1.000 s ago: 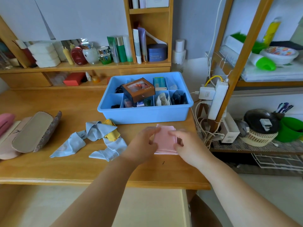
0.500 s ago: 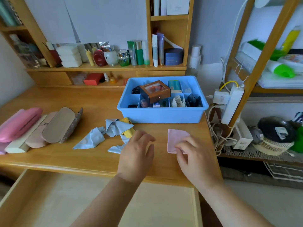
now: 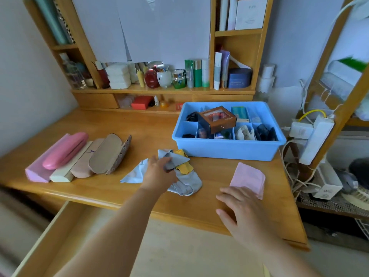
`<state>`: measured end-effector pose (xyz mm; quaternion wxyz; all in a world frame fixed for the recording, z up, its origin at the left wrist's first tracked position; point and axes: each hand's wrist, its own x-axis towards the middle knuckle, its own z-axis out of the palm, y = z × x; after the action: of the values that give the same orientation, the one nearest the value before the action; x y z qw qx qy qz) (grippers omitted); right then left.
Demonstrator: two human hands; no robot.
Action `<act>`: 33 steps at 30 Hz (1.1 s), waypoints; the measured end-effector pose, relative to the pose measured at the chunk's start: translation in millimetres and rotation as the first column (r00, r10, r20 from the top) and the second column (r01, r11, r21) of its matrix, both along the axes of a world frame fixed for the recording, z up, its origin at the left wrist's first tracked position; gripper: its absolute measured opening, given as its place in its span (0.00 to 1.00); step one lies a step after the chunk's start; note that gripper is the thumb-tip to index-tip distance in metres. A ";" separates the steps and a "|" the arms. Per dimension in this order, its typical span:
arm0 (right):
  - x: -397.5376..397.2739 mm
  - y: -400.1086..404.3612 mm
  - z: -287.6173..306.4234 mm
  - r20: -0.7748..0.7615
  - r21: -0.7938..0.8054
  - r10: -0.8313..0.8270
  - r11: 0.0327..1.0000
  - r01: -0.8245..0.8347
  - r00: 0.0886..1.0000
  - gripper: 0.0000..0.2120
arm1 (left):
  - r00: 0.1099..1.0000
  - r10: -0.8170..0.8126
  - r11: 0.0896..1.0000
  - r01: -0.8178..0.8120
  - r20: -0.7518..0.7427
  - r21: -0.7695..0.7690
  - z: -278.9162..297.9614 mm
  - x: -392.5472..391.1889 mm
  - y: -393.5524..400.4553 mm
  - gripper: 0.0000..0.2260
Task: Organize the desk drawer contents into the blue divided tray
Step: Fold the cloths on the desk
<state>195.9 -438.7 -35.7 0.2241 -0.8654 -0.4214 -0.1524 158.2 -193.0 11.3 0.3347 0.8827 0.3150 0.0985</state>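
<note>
While left hand [image 3: 159,172] fingers grip grey cloth [image 3: 175,161], right hand [image 3: 239,206] fingers spread; labels unreadable.

This is a home, probably a bedroom or study corner. A wooden desk [image 3: 123,124] with a built-in hutch fills the frame; its shelf [image 3: 163,89] in the upper middle carries cosmetic tubes and jars. At the right edge, a power strip [image 3: 315,136] hangs on a wooden rack.
</note>
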 end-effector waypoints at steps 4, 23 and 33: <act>-1.0 -0.6 -2.2 0.000 -0.015 0.011 1.000 -0.011 1.000 0.17 | 0.975 0.090 0.996 -0.085 0.203 -0.033 11.5 3.7 4.8 0.16; -4.2 -2.0 0.0 -0.017 -0.034 0.006 0.999 -0.007 1.000 0.15 | 0.934 -0.105 0.994 0.084 0.342 0.076 73.1 -38.9 23.6 0.15; -4.8 -1.6 4.0 0.003 -0.024 0.013 1.000 -0.013 1.000 0.14 | 0.998 -0.047 0.924 0.028 0.042 0.382 56.4 -48.9 31.8 0.16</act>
<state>191.1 -440.3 -31.7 0.2142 -0.8651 -0.4290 -0.1471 109.3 -161.2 67.7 0.1662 0.9340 0.2642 0.1735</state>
